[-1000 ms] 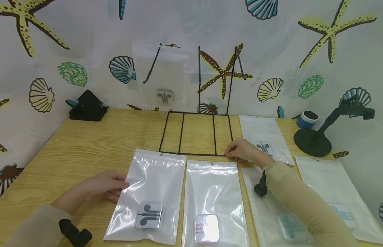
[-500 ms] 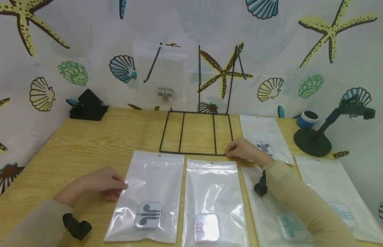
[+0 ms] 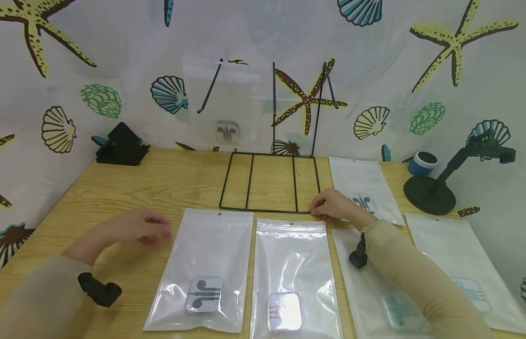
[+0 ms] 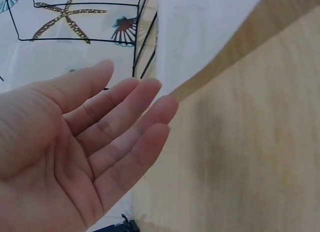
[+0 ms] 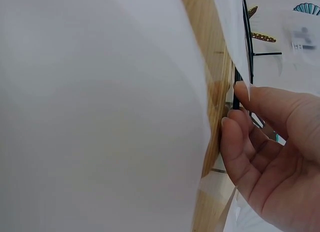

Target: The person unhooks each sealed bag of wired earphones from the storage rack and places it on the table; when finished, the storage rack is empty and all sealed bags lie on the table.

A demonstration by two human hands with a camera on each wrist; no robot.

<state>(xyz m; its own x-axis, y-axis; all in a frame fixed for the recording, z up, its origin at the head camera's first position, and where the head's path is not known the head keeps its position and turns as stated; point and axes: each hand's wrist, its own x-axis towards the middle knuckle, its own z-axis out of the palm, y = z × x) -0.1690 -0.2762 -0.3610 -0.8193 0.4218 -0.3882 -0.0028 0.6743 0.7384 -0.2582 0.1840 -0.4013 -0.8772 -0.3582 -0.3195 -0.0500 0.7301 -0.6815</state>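
A black wire rack point(image 3: 267, 210) stands at the back middle. My right hand point(image 3: 332, 205) pinches its front right corner, and in the right wrist view the thumb and fingertips close on the black wire point(image 5: 237, 99). My left hand point(image 3: 137, 226) hovers above the table, just left of a white zip bag point(image 3: 212, 249) and apart from it. The left wrist view has its fingers loosely spread, holding nothing. A square earphone case point(image 3: 204, 294) shows inside that bag. Beside it lies another zip bag point(image 3: 294, 263) with a case with pinkish earphones point(image 3: 284, 311).
More bagged earphones lie at the right: one bag point(image 3: 358, 174) behind my right hand, one bag point(image 3: 345, 268) partly under the forearm, another bag point(image 3: 441, 235) farther right. A translucent bag point(image 3: 241, 103) hangs at the rack's upper left. A black stand point(image 3: 430, 195) and blue jar point(image 3: 421, 165) stand back right.
My left hand has let go of the left bag's edge and moved up and slightly left. That bag lies flatter, shifted slightly. My right hand has stayed at the rack corner.
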